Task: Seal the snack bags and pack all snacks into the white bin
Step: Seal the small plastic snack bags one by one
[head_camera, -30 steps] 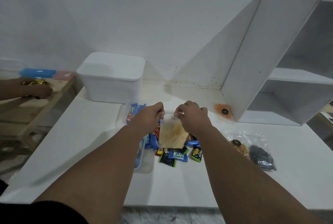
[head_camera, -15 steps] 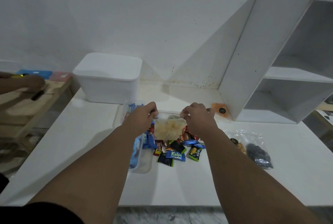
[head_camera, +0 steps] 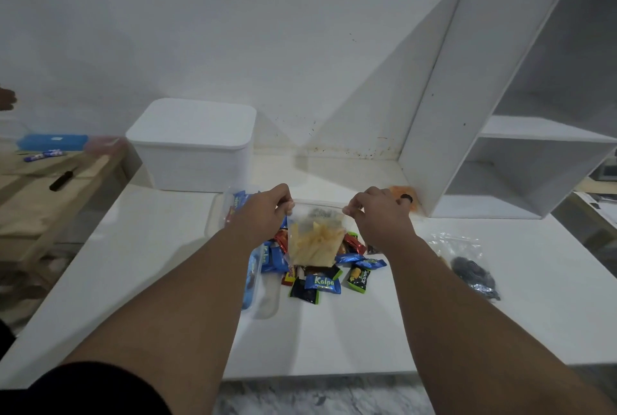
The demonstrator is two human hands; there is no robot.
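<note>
Across the far left of the white bench (head_camera: 500, 314), one white bin (head_camera: 193, 147) is sitting against the wall with what looks like its lid on. It is lying beyond both hands and to their left. One white shelf unit (head_camera: 500, 147) is standing at the far right.

Between them, over the middle of the bench, the left hand (head_camera: 263, 212) and the right hand (head_camera: 380, 216) are each pinching a top corner of one clear zip bag of pale chips (head_camera: 315, 241), with thumb and fingers curled on its seal strip. That bag is hanging clear of the bench, its mouth running left to right between the hands and its body drooping toward the near side. Whether the strip is pressed closed I cannot tell.

The left hand is sitting nearer the bin, so I am judging that the carry will be going far and leftward, with the lid needing to come off first.

One clear tray (head_camera: 217, 214) is lying under the left forearm and holding blue packets. Two more clear bags are lying on the bench, making three in all. One dark-filled bag (head_camera: 470, 267) is lying at the right, well apart from the bin. One orange-filled bag (head_camera: 400, 196) is lying just beside the shelf unit's foot, partly hidden by the right hand.

Loose wrapped snacks (head_camera: 324, 282) are lying heaped beneath the held bag. They are numbering more than half a dozen, but are overlapping too much for an exact count.
</note>
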